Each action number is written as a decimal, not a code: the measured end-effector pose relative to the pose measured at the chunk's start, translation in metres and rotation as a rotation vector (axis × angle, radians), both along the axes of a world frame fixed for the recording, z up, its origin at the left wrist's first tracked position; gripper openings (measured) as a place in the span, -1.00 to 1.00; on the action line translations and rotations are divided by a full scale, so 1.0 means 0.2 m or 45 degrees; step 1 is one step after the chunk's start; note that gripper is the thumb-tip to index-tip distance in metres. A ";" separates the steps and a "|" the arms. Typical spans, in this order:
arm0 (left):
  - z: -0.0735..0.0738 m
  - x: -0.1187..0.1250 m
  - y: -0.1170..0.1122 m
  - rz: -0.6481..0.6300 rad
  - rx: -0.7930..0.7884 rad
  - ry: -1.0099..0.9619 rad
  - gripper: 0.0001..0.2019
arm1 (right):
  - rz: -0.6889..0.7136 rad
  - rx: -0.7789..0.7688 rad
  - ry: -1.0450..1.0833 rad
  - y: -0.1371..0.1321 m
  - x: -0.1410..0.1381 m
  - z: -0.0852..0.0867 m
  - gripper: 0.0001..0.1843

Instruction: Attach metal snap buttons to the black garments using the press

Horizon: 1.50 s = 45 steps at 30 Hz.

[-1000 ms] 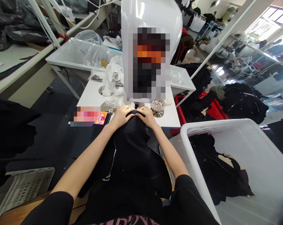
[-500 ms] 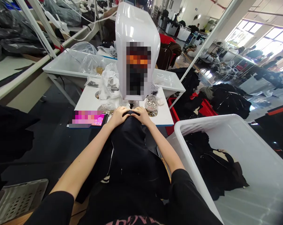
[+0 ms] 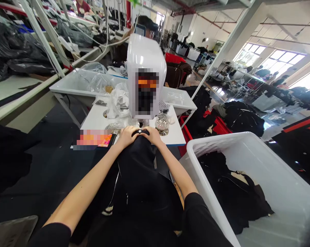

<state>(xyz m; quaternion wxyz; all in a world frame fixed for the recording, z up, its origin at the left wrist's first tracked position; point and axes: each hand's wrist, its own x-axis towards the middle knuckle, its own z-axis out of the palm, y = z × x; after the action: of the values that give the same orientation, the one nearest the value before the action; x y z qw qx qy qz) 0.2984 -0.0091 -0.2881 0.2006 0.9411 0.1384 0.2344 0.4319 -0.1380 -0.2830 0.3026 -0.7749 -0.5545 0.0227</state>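
A black garment (image 3: 136, 157) hangs from the table edge down over my lap, its upper edge under the white machine head (image 3: 147, 51). My left hand (image 3: 127, 136) grips that edge on the left, and my right hand (image 3: 151, 136) grips it on the right, thumbs pointing inward. Between the thumbs a small shiny metal button (image 3: 140, 131) shows on the black fabric. The machine's dark tip (image 3: 140, 124) is just beyond it. Beside my right hand stands a clear round container (image 3: 162, 120) full of small metal pieces.
A phone (image 3: 107, 140) with a lit screen lies at the table's left edge. On the right a large white bin (image 3: 221, 139) holds black garments (image 3: 229, 195). Crumpled plastic bags (image 3: 117, 101) sit on the white table (image 3: 93, 118). Behind it, a red crate (image 3: 221, 125) holds dark cloth.
The view has tilted up. The metal button now shows plainly between my thumbs, where earlier it was not visible. Both hands keep their grip on the garment.
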 end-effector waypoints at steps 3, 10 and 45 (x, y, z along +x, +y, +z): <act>0.06 -0.02 0.01 0.063 0.003 0.004 -0.73 | -0.147 -0.100 0.118 0.00 -0.02 0.06 -0.71; 0.05 -0.31 -0.09 -0.258 0.002 -0.066 -0.83 | 0.330 -0.060 -0.099 -0.22 -0.12 0.05 -0.90; -0.15 -0.91 -0.64 0.243 0.104 -0.145 -0.68 | -0.484 0.232 0.314 -0.76 -0.39 -0.20 -0.67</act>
<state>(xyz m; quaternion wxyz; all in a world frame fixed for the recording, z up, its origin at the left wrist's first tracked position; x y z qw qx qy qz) 0.1171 -0.1372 -0.3178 0.1462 0.9161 0.2062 0.3111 0.3530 -0.2909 -0.3239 0.4356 -0.8262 -0.3572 0.0096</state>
